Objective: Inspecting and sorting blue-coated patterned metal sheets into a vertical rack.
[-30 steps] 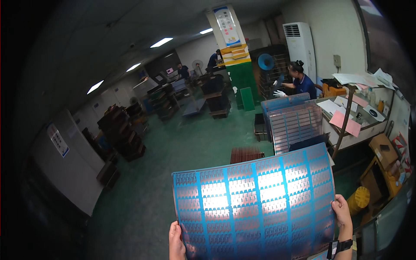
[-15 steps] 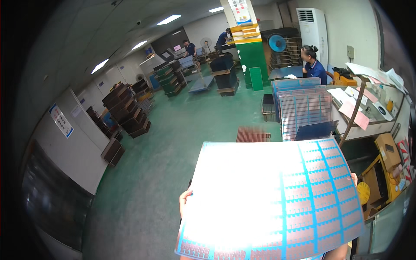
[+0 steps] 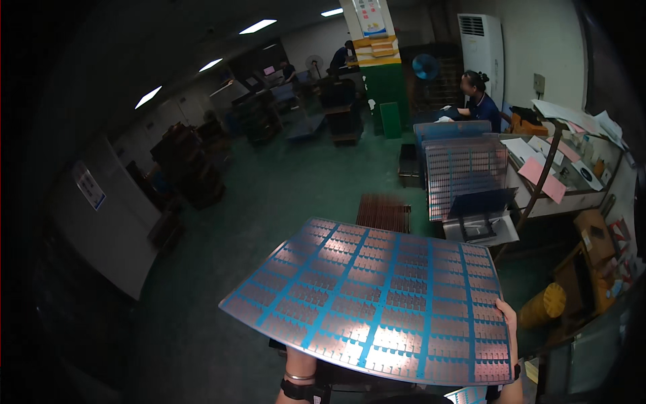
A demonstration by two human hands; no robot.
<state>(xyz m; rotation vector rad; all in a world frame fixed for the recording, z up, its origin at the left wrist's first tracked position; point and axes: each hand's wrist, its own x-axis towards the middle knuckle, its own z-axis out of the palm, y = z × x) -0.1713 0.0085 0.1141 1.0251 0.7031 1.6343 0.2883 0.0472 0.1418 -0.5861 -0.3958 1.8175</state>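
A large thin circuit-board panel (image 3: 383,303), copper-coloured with a blue grid and rows of small patterns, is held tilted in front of me. My right hand (image 3: 506,316) grips its right edge, with fingers curled over the rim. My left hand (image 3: 301,363) is under the panel's near left side; only the wrist end shows, and the fingers are hidden beneath the panel. Below the near edge, part of another similar patterned panel (image 3: 468,394) shows.
Ahead right, upright panels (image 3: 464,178) stand in a rack beside a paper-strewn desk (image 3: 572,198). A brown slotted rack (image 3: 383,213) is on the floor beyond my panel. A yellow cylinder (image 3: 544,306) stands right. A co-worker (image 3: 481,101) sits far right; dark stacked trays (image 3: 188,165) stand left.
The panel has swung left and tipped, and its glare has shrunk to patches, showing the pattern. My left hand has gone from the left edge to underneath. The view has darkened.
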